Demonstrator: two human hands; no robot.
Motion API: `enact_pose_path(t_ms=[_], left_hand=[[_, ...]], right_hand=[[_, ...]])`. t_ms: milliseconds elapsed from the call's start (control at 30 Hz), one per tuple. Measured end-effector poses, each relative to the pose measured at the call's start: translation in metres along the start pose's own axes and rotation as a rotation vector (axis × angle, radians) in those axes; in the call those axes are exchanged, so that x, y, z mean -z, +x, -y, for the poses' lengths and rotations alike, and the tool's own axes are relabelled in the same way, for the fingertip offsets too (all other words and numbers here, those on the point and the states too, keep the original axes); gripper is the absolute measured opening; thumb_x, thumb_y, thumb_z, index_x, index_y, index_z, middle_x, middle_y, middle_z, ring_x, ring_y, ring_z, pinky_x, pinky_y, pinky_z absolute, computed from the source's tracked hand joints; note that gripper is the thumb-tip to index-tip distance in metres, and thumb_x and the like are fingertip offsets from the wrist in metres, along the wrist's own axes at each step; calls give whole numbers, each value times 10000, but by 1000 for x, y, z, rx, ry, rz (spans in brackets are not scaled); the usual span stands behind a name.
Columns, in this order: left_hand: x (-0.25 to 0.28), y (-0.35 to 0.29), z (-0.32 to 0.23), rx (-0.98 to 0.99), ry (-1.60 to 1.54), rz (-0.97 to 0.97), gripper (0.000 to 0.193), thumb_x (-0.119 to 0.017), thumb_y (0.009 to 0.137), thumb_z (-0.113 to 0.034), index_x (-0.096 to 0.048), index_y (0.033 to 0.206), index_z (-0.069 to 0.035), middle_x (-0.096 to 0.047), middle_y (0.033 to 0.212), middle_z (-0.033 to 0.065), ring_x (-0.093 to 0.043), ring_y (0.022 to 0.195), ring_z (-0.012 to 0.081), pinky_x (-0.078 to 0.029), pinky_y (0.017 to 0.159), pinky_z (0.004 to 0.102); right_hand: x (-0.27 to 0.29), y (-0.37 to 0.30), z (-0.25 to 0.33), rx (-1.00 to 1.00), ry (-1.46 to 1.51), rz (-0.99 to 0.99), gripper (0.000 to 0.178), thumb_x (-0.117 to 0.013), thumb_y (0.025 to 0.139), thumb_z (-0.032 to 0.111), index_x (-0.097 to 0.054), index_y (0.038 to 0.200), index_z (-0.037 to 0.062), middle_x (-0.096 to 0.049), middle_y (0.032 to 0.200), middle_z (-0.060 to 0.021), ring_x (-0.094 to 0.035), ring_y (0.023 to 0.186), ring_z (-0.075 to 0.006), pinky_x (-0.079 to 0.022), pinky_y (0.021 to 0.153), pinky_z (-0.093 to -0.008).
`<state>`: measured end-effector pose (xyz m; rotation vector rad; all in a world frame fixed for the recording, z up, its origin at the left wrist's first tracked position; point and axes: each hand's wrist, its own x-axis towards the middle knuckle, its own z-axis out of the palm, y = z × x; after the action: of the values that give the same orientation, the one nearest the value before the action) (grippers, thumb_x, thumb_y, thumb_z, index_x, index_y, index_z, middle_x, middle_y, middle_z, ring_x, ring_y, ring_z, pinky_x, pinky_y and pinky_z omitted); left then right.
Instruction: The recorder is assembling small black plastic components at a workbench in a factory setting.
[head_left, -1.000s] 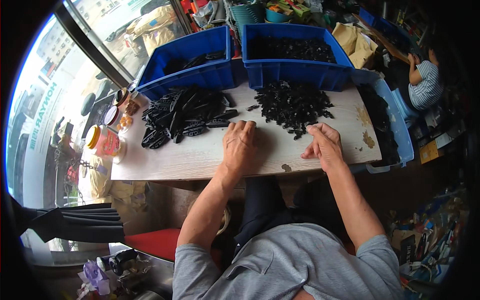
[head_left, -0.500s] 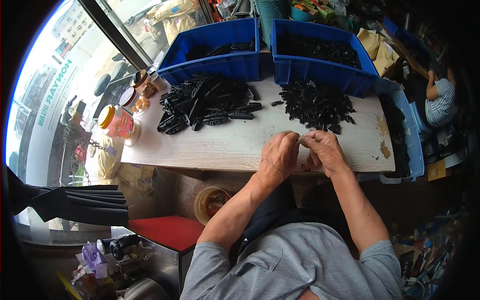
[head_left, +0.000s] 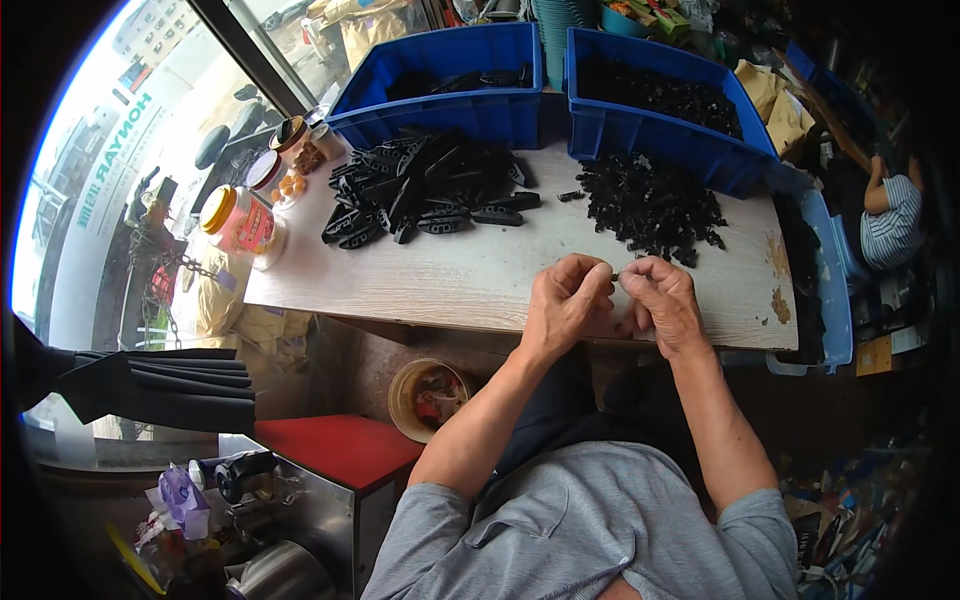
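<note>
Close to the table's front edge, my left hand [head_left: 567, 303] and my right hand [head_left: 664, 304] face each other, fingertips almost touching. Both are closed in a pinch on a tiny dark piece [head_left: 615, 277] between them, too small to name more exactly. Just beyond the right hand lies a heap of small black plastic parts [head_left: 655, 208]. Farther left is a pile of long black plastic housings [head_left: 425, 190] with holes in them. One loose small black part [head_left: 570, 196] sits between the two piles.
Two blue bins [head_left: 440, 118] [head_left: 670, 150] holding black parts stand along the back of the wooden table [head_left: 400, 285]. Jars [head_left: 243, 225] line its left end. A bucket [head_left: 405, 400] stands below; a light-blue crate [head_left: 838, 300] is at right. Another person [head_left: 890, 225] sits far right.
The fingertips have drawn slightly apart, and the small dark piece now shows between them. My left hand has turned, its thumb more in view. The whole view has shifted a little.
</note>
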<state>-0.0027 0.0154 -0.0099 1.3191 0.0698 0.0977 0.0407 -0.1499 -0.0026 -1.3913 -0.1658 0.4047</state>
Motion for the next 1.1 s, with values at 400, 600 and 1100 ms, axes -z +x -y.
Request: enact_pose_path(t_ms=[400,600,1100], left_hand=[[-1,1,1,58,-275,-105,123,-649,929,-104,-598,900,4,-629,782,54,-605,682,123,-518,645,244],[-1,1,5,33,-229,-85,150,-653,933,-121,-601,923,20,-638,807,69,-615,699,125,-532,661,262],[164,22,-24,-493,1343,-920,215,-705,810,-140,-676,1009,-64,-665,922,109,-596,893,312,-480,815,413]], right_hand=[[-6,-3,7,-44,-25,34,347,-757,840,173,-632,1118,7,-619,643,-11,-527,442,-66,-401,434,-193],[-8,-3,7,-20,-52,37,317,-750,841,144,-628,1094,-2,-588,598,6,-515,436,-73,-464,450,-225],[-8,-3,3,-8,7,14,180,-746,864,193,-645,896,48,-462,483,9,-532,415,-121,-503,438,-284]])
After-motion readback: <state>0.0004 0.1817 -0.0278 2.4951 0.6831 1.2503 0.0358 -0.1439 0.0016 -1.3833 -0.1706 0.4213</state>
